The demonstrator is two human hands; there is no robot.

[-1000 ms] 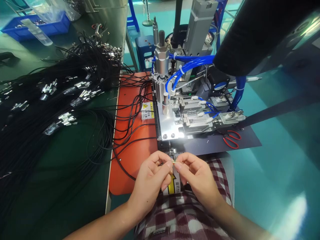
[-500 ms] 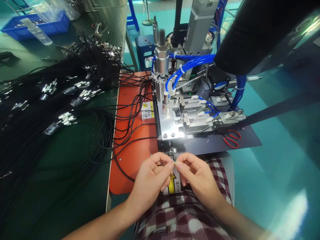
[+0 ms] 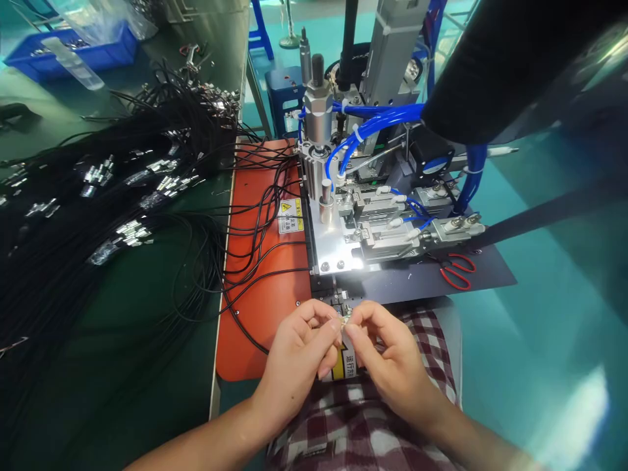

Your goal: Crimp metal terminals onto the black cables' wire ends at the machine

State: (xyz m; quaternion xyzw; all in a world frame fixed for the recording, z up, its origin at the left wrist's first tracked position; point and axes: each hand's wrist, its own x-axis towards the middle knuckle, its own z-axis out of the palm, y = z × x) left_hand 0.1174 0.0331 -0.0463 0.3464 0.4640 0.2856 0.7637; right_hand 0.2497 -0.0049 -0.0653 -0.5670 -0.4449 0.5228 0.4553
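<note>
left hand (image 3: 299, 343): grip pinching tiny pale piece (image 3: 343, 321), thumb against index. right hand (image 3: 392, 353): fingertips close together beside it, can't tell if pinching.

The left hand (image 3: 300, 347) and right hand (image 3: 390, 350) finger a tiny pale piece (image 3: 344, 321) near the machine (image 3: 387, 241).

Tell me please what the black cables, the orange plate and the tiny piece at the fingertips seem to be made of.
The black cables look sheathed in smooth plastic or rubber, with faint sheen and soft loops. The orange plate seems painted metal or plastic, by its even, satiny colour. The tiny piece shows a pale glint, maybe thin wire; too small to tell.
</note>
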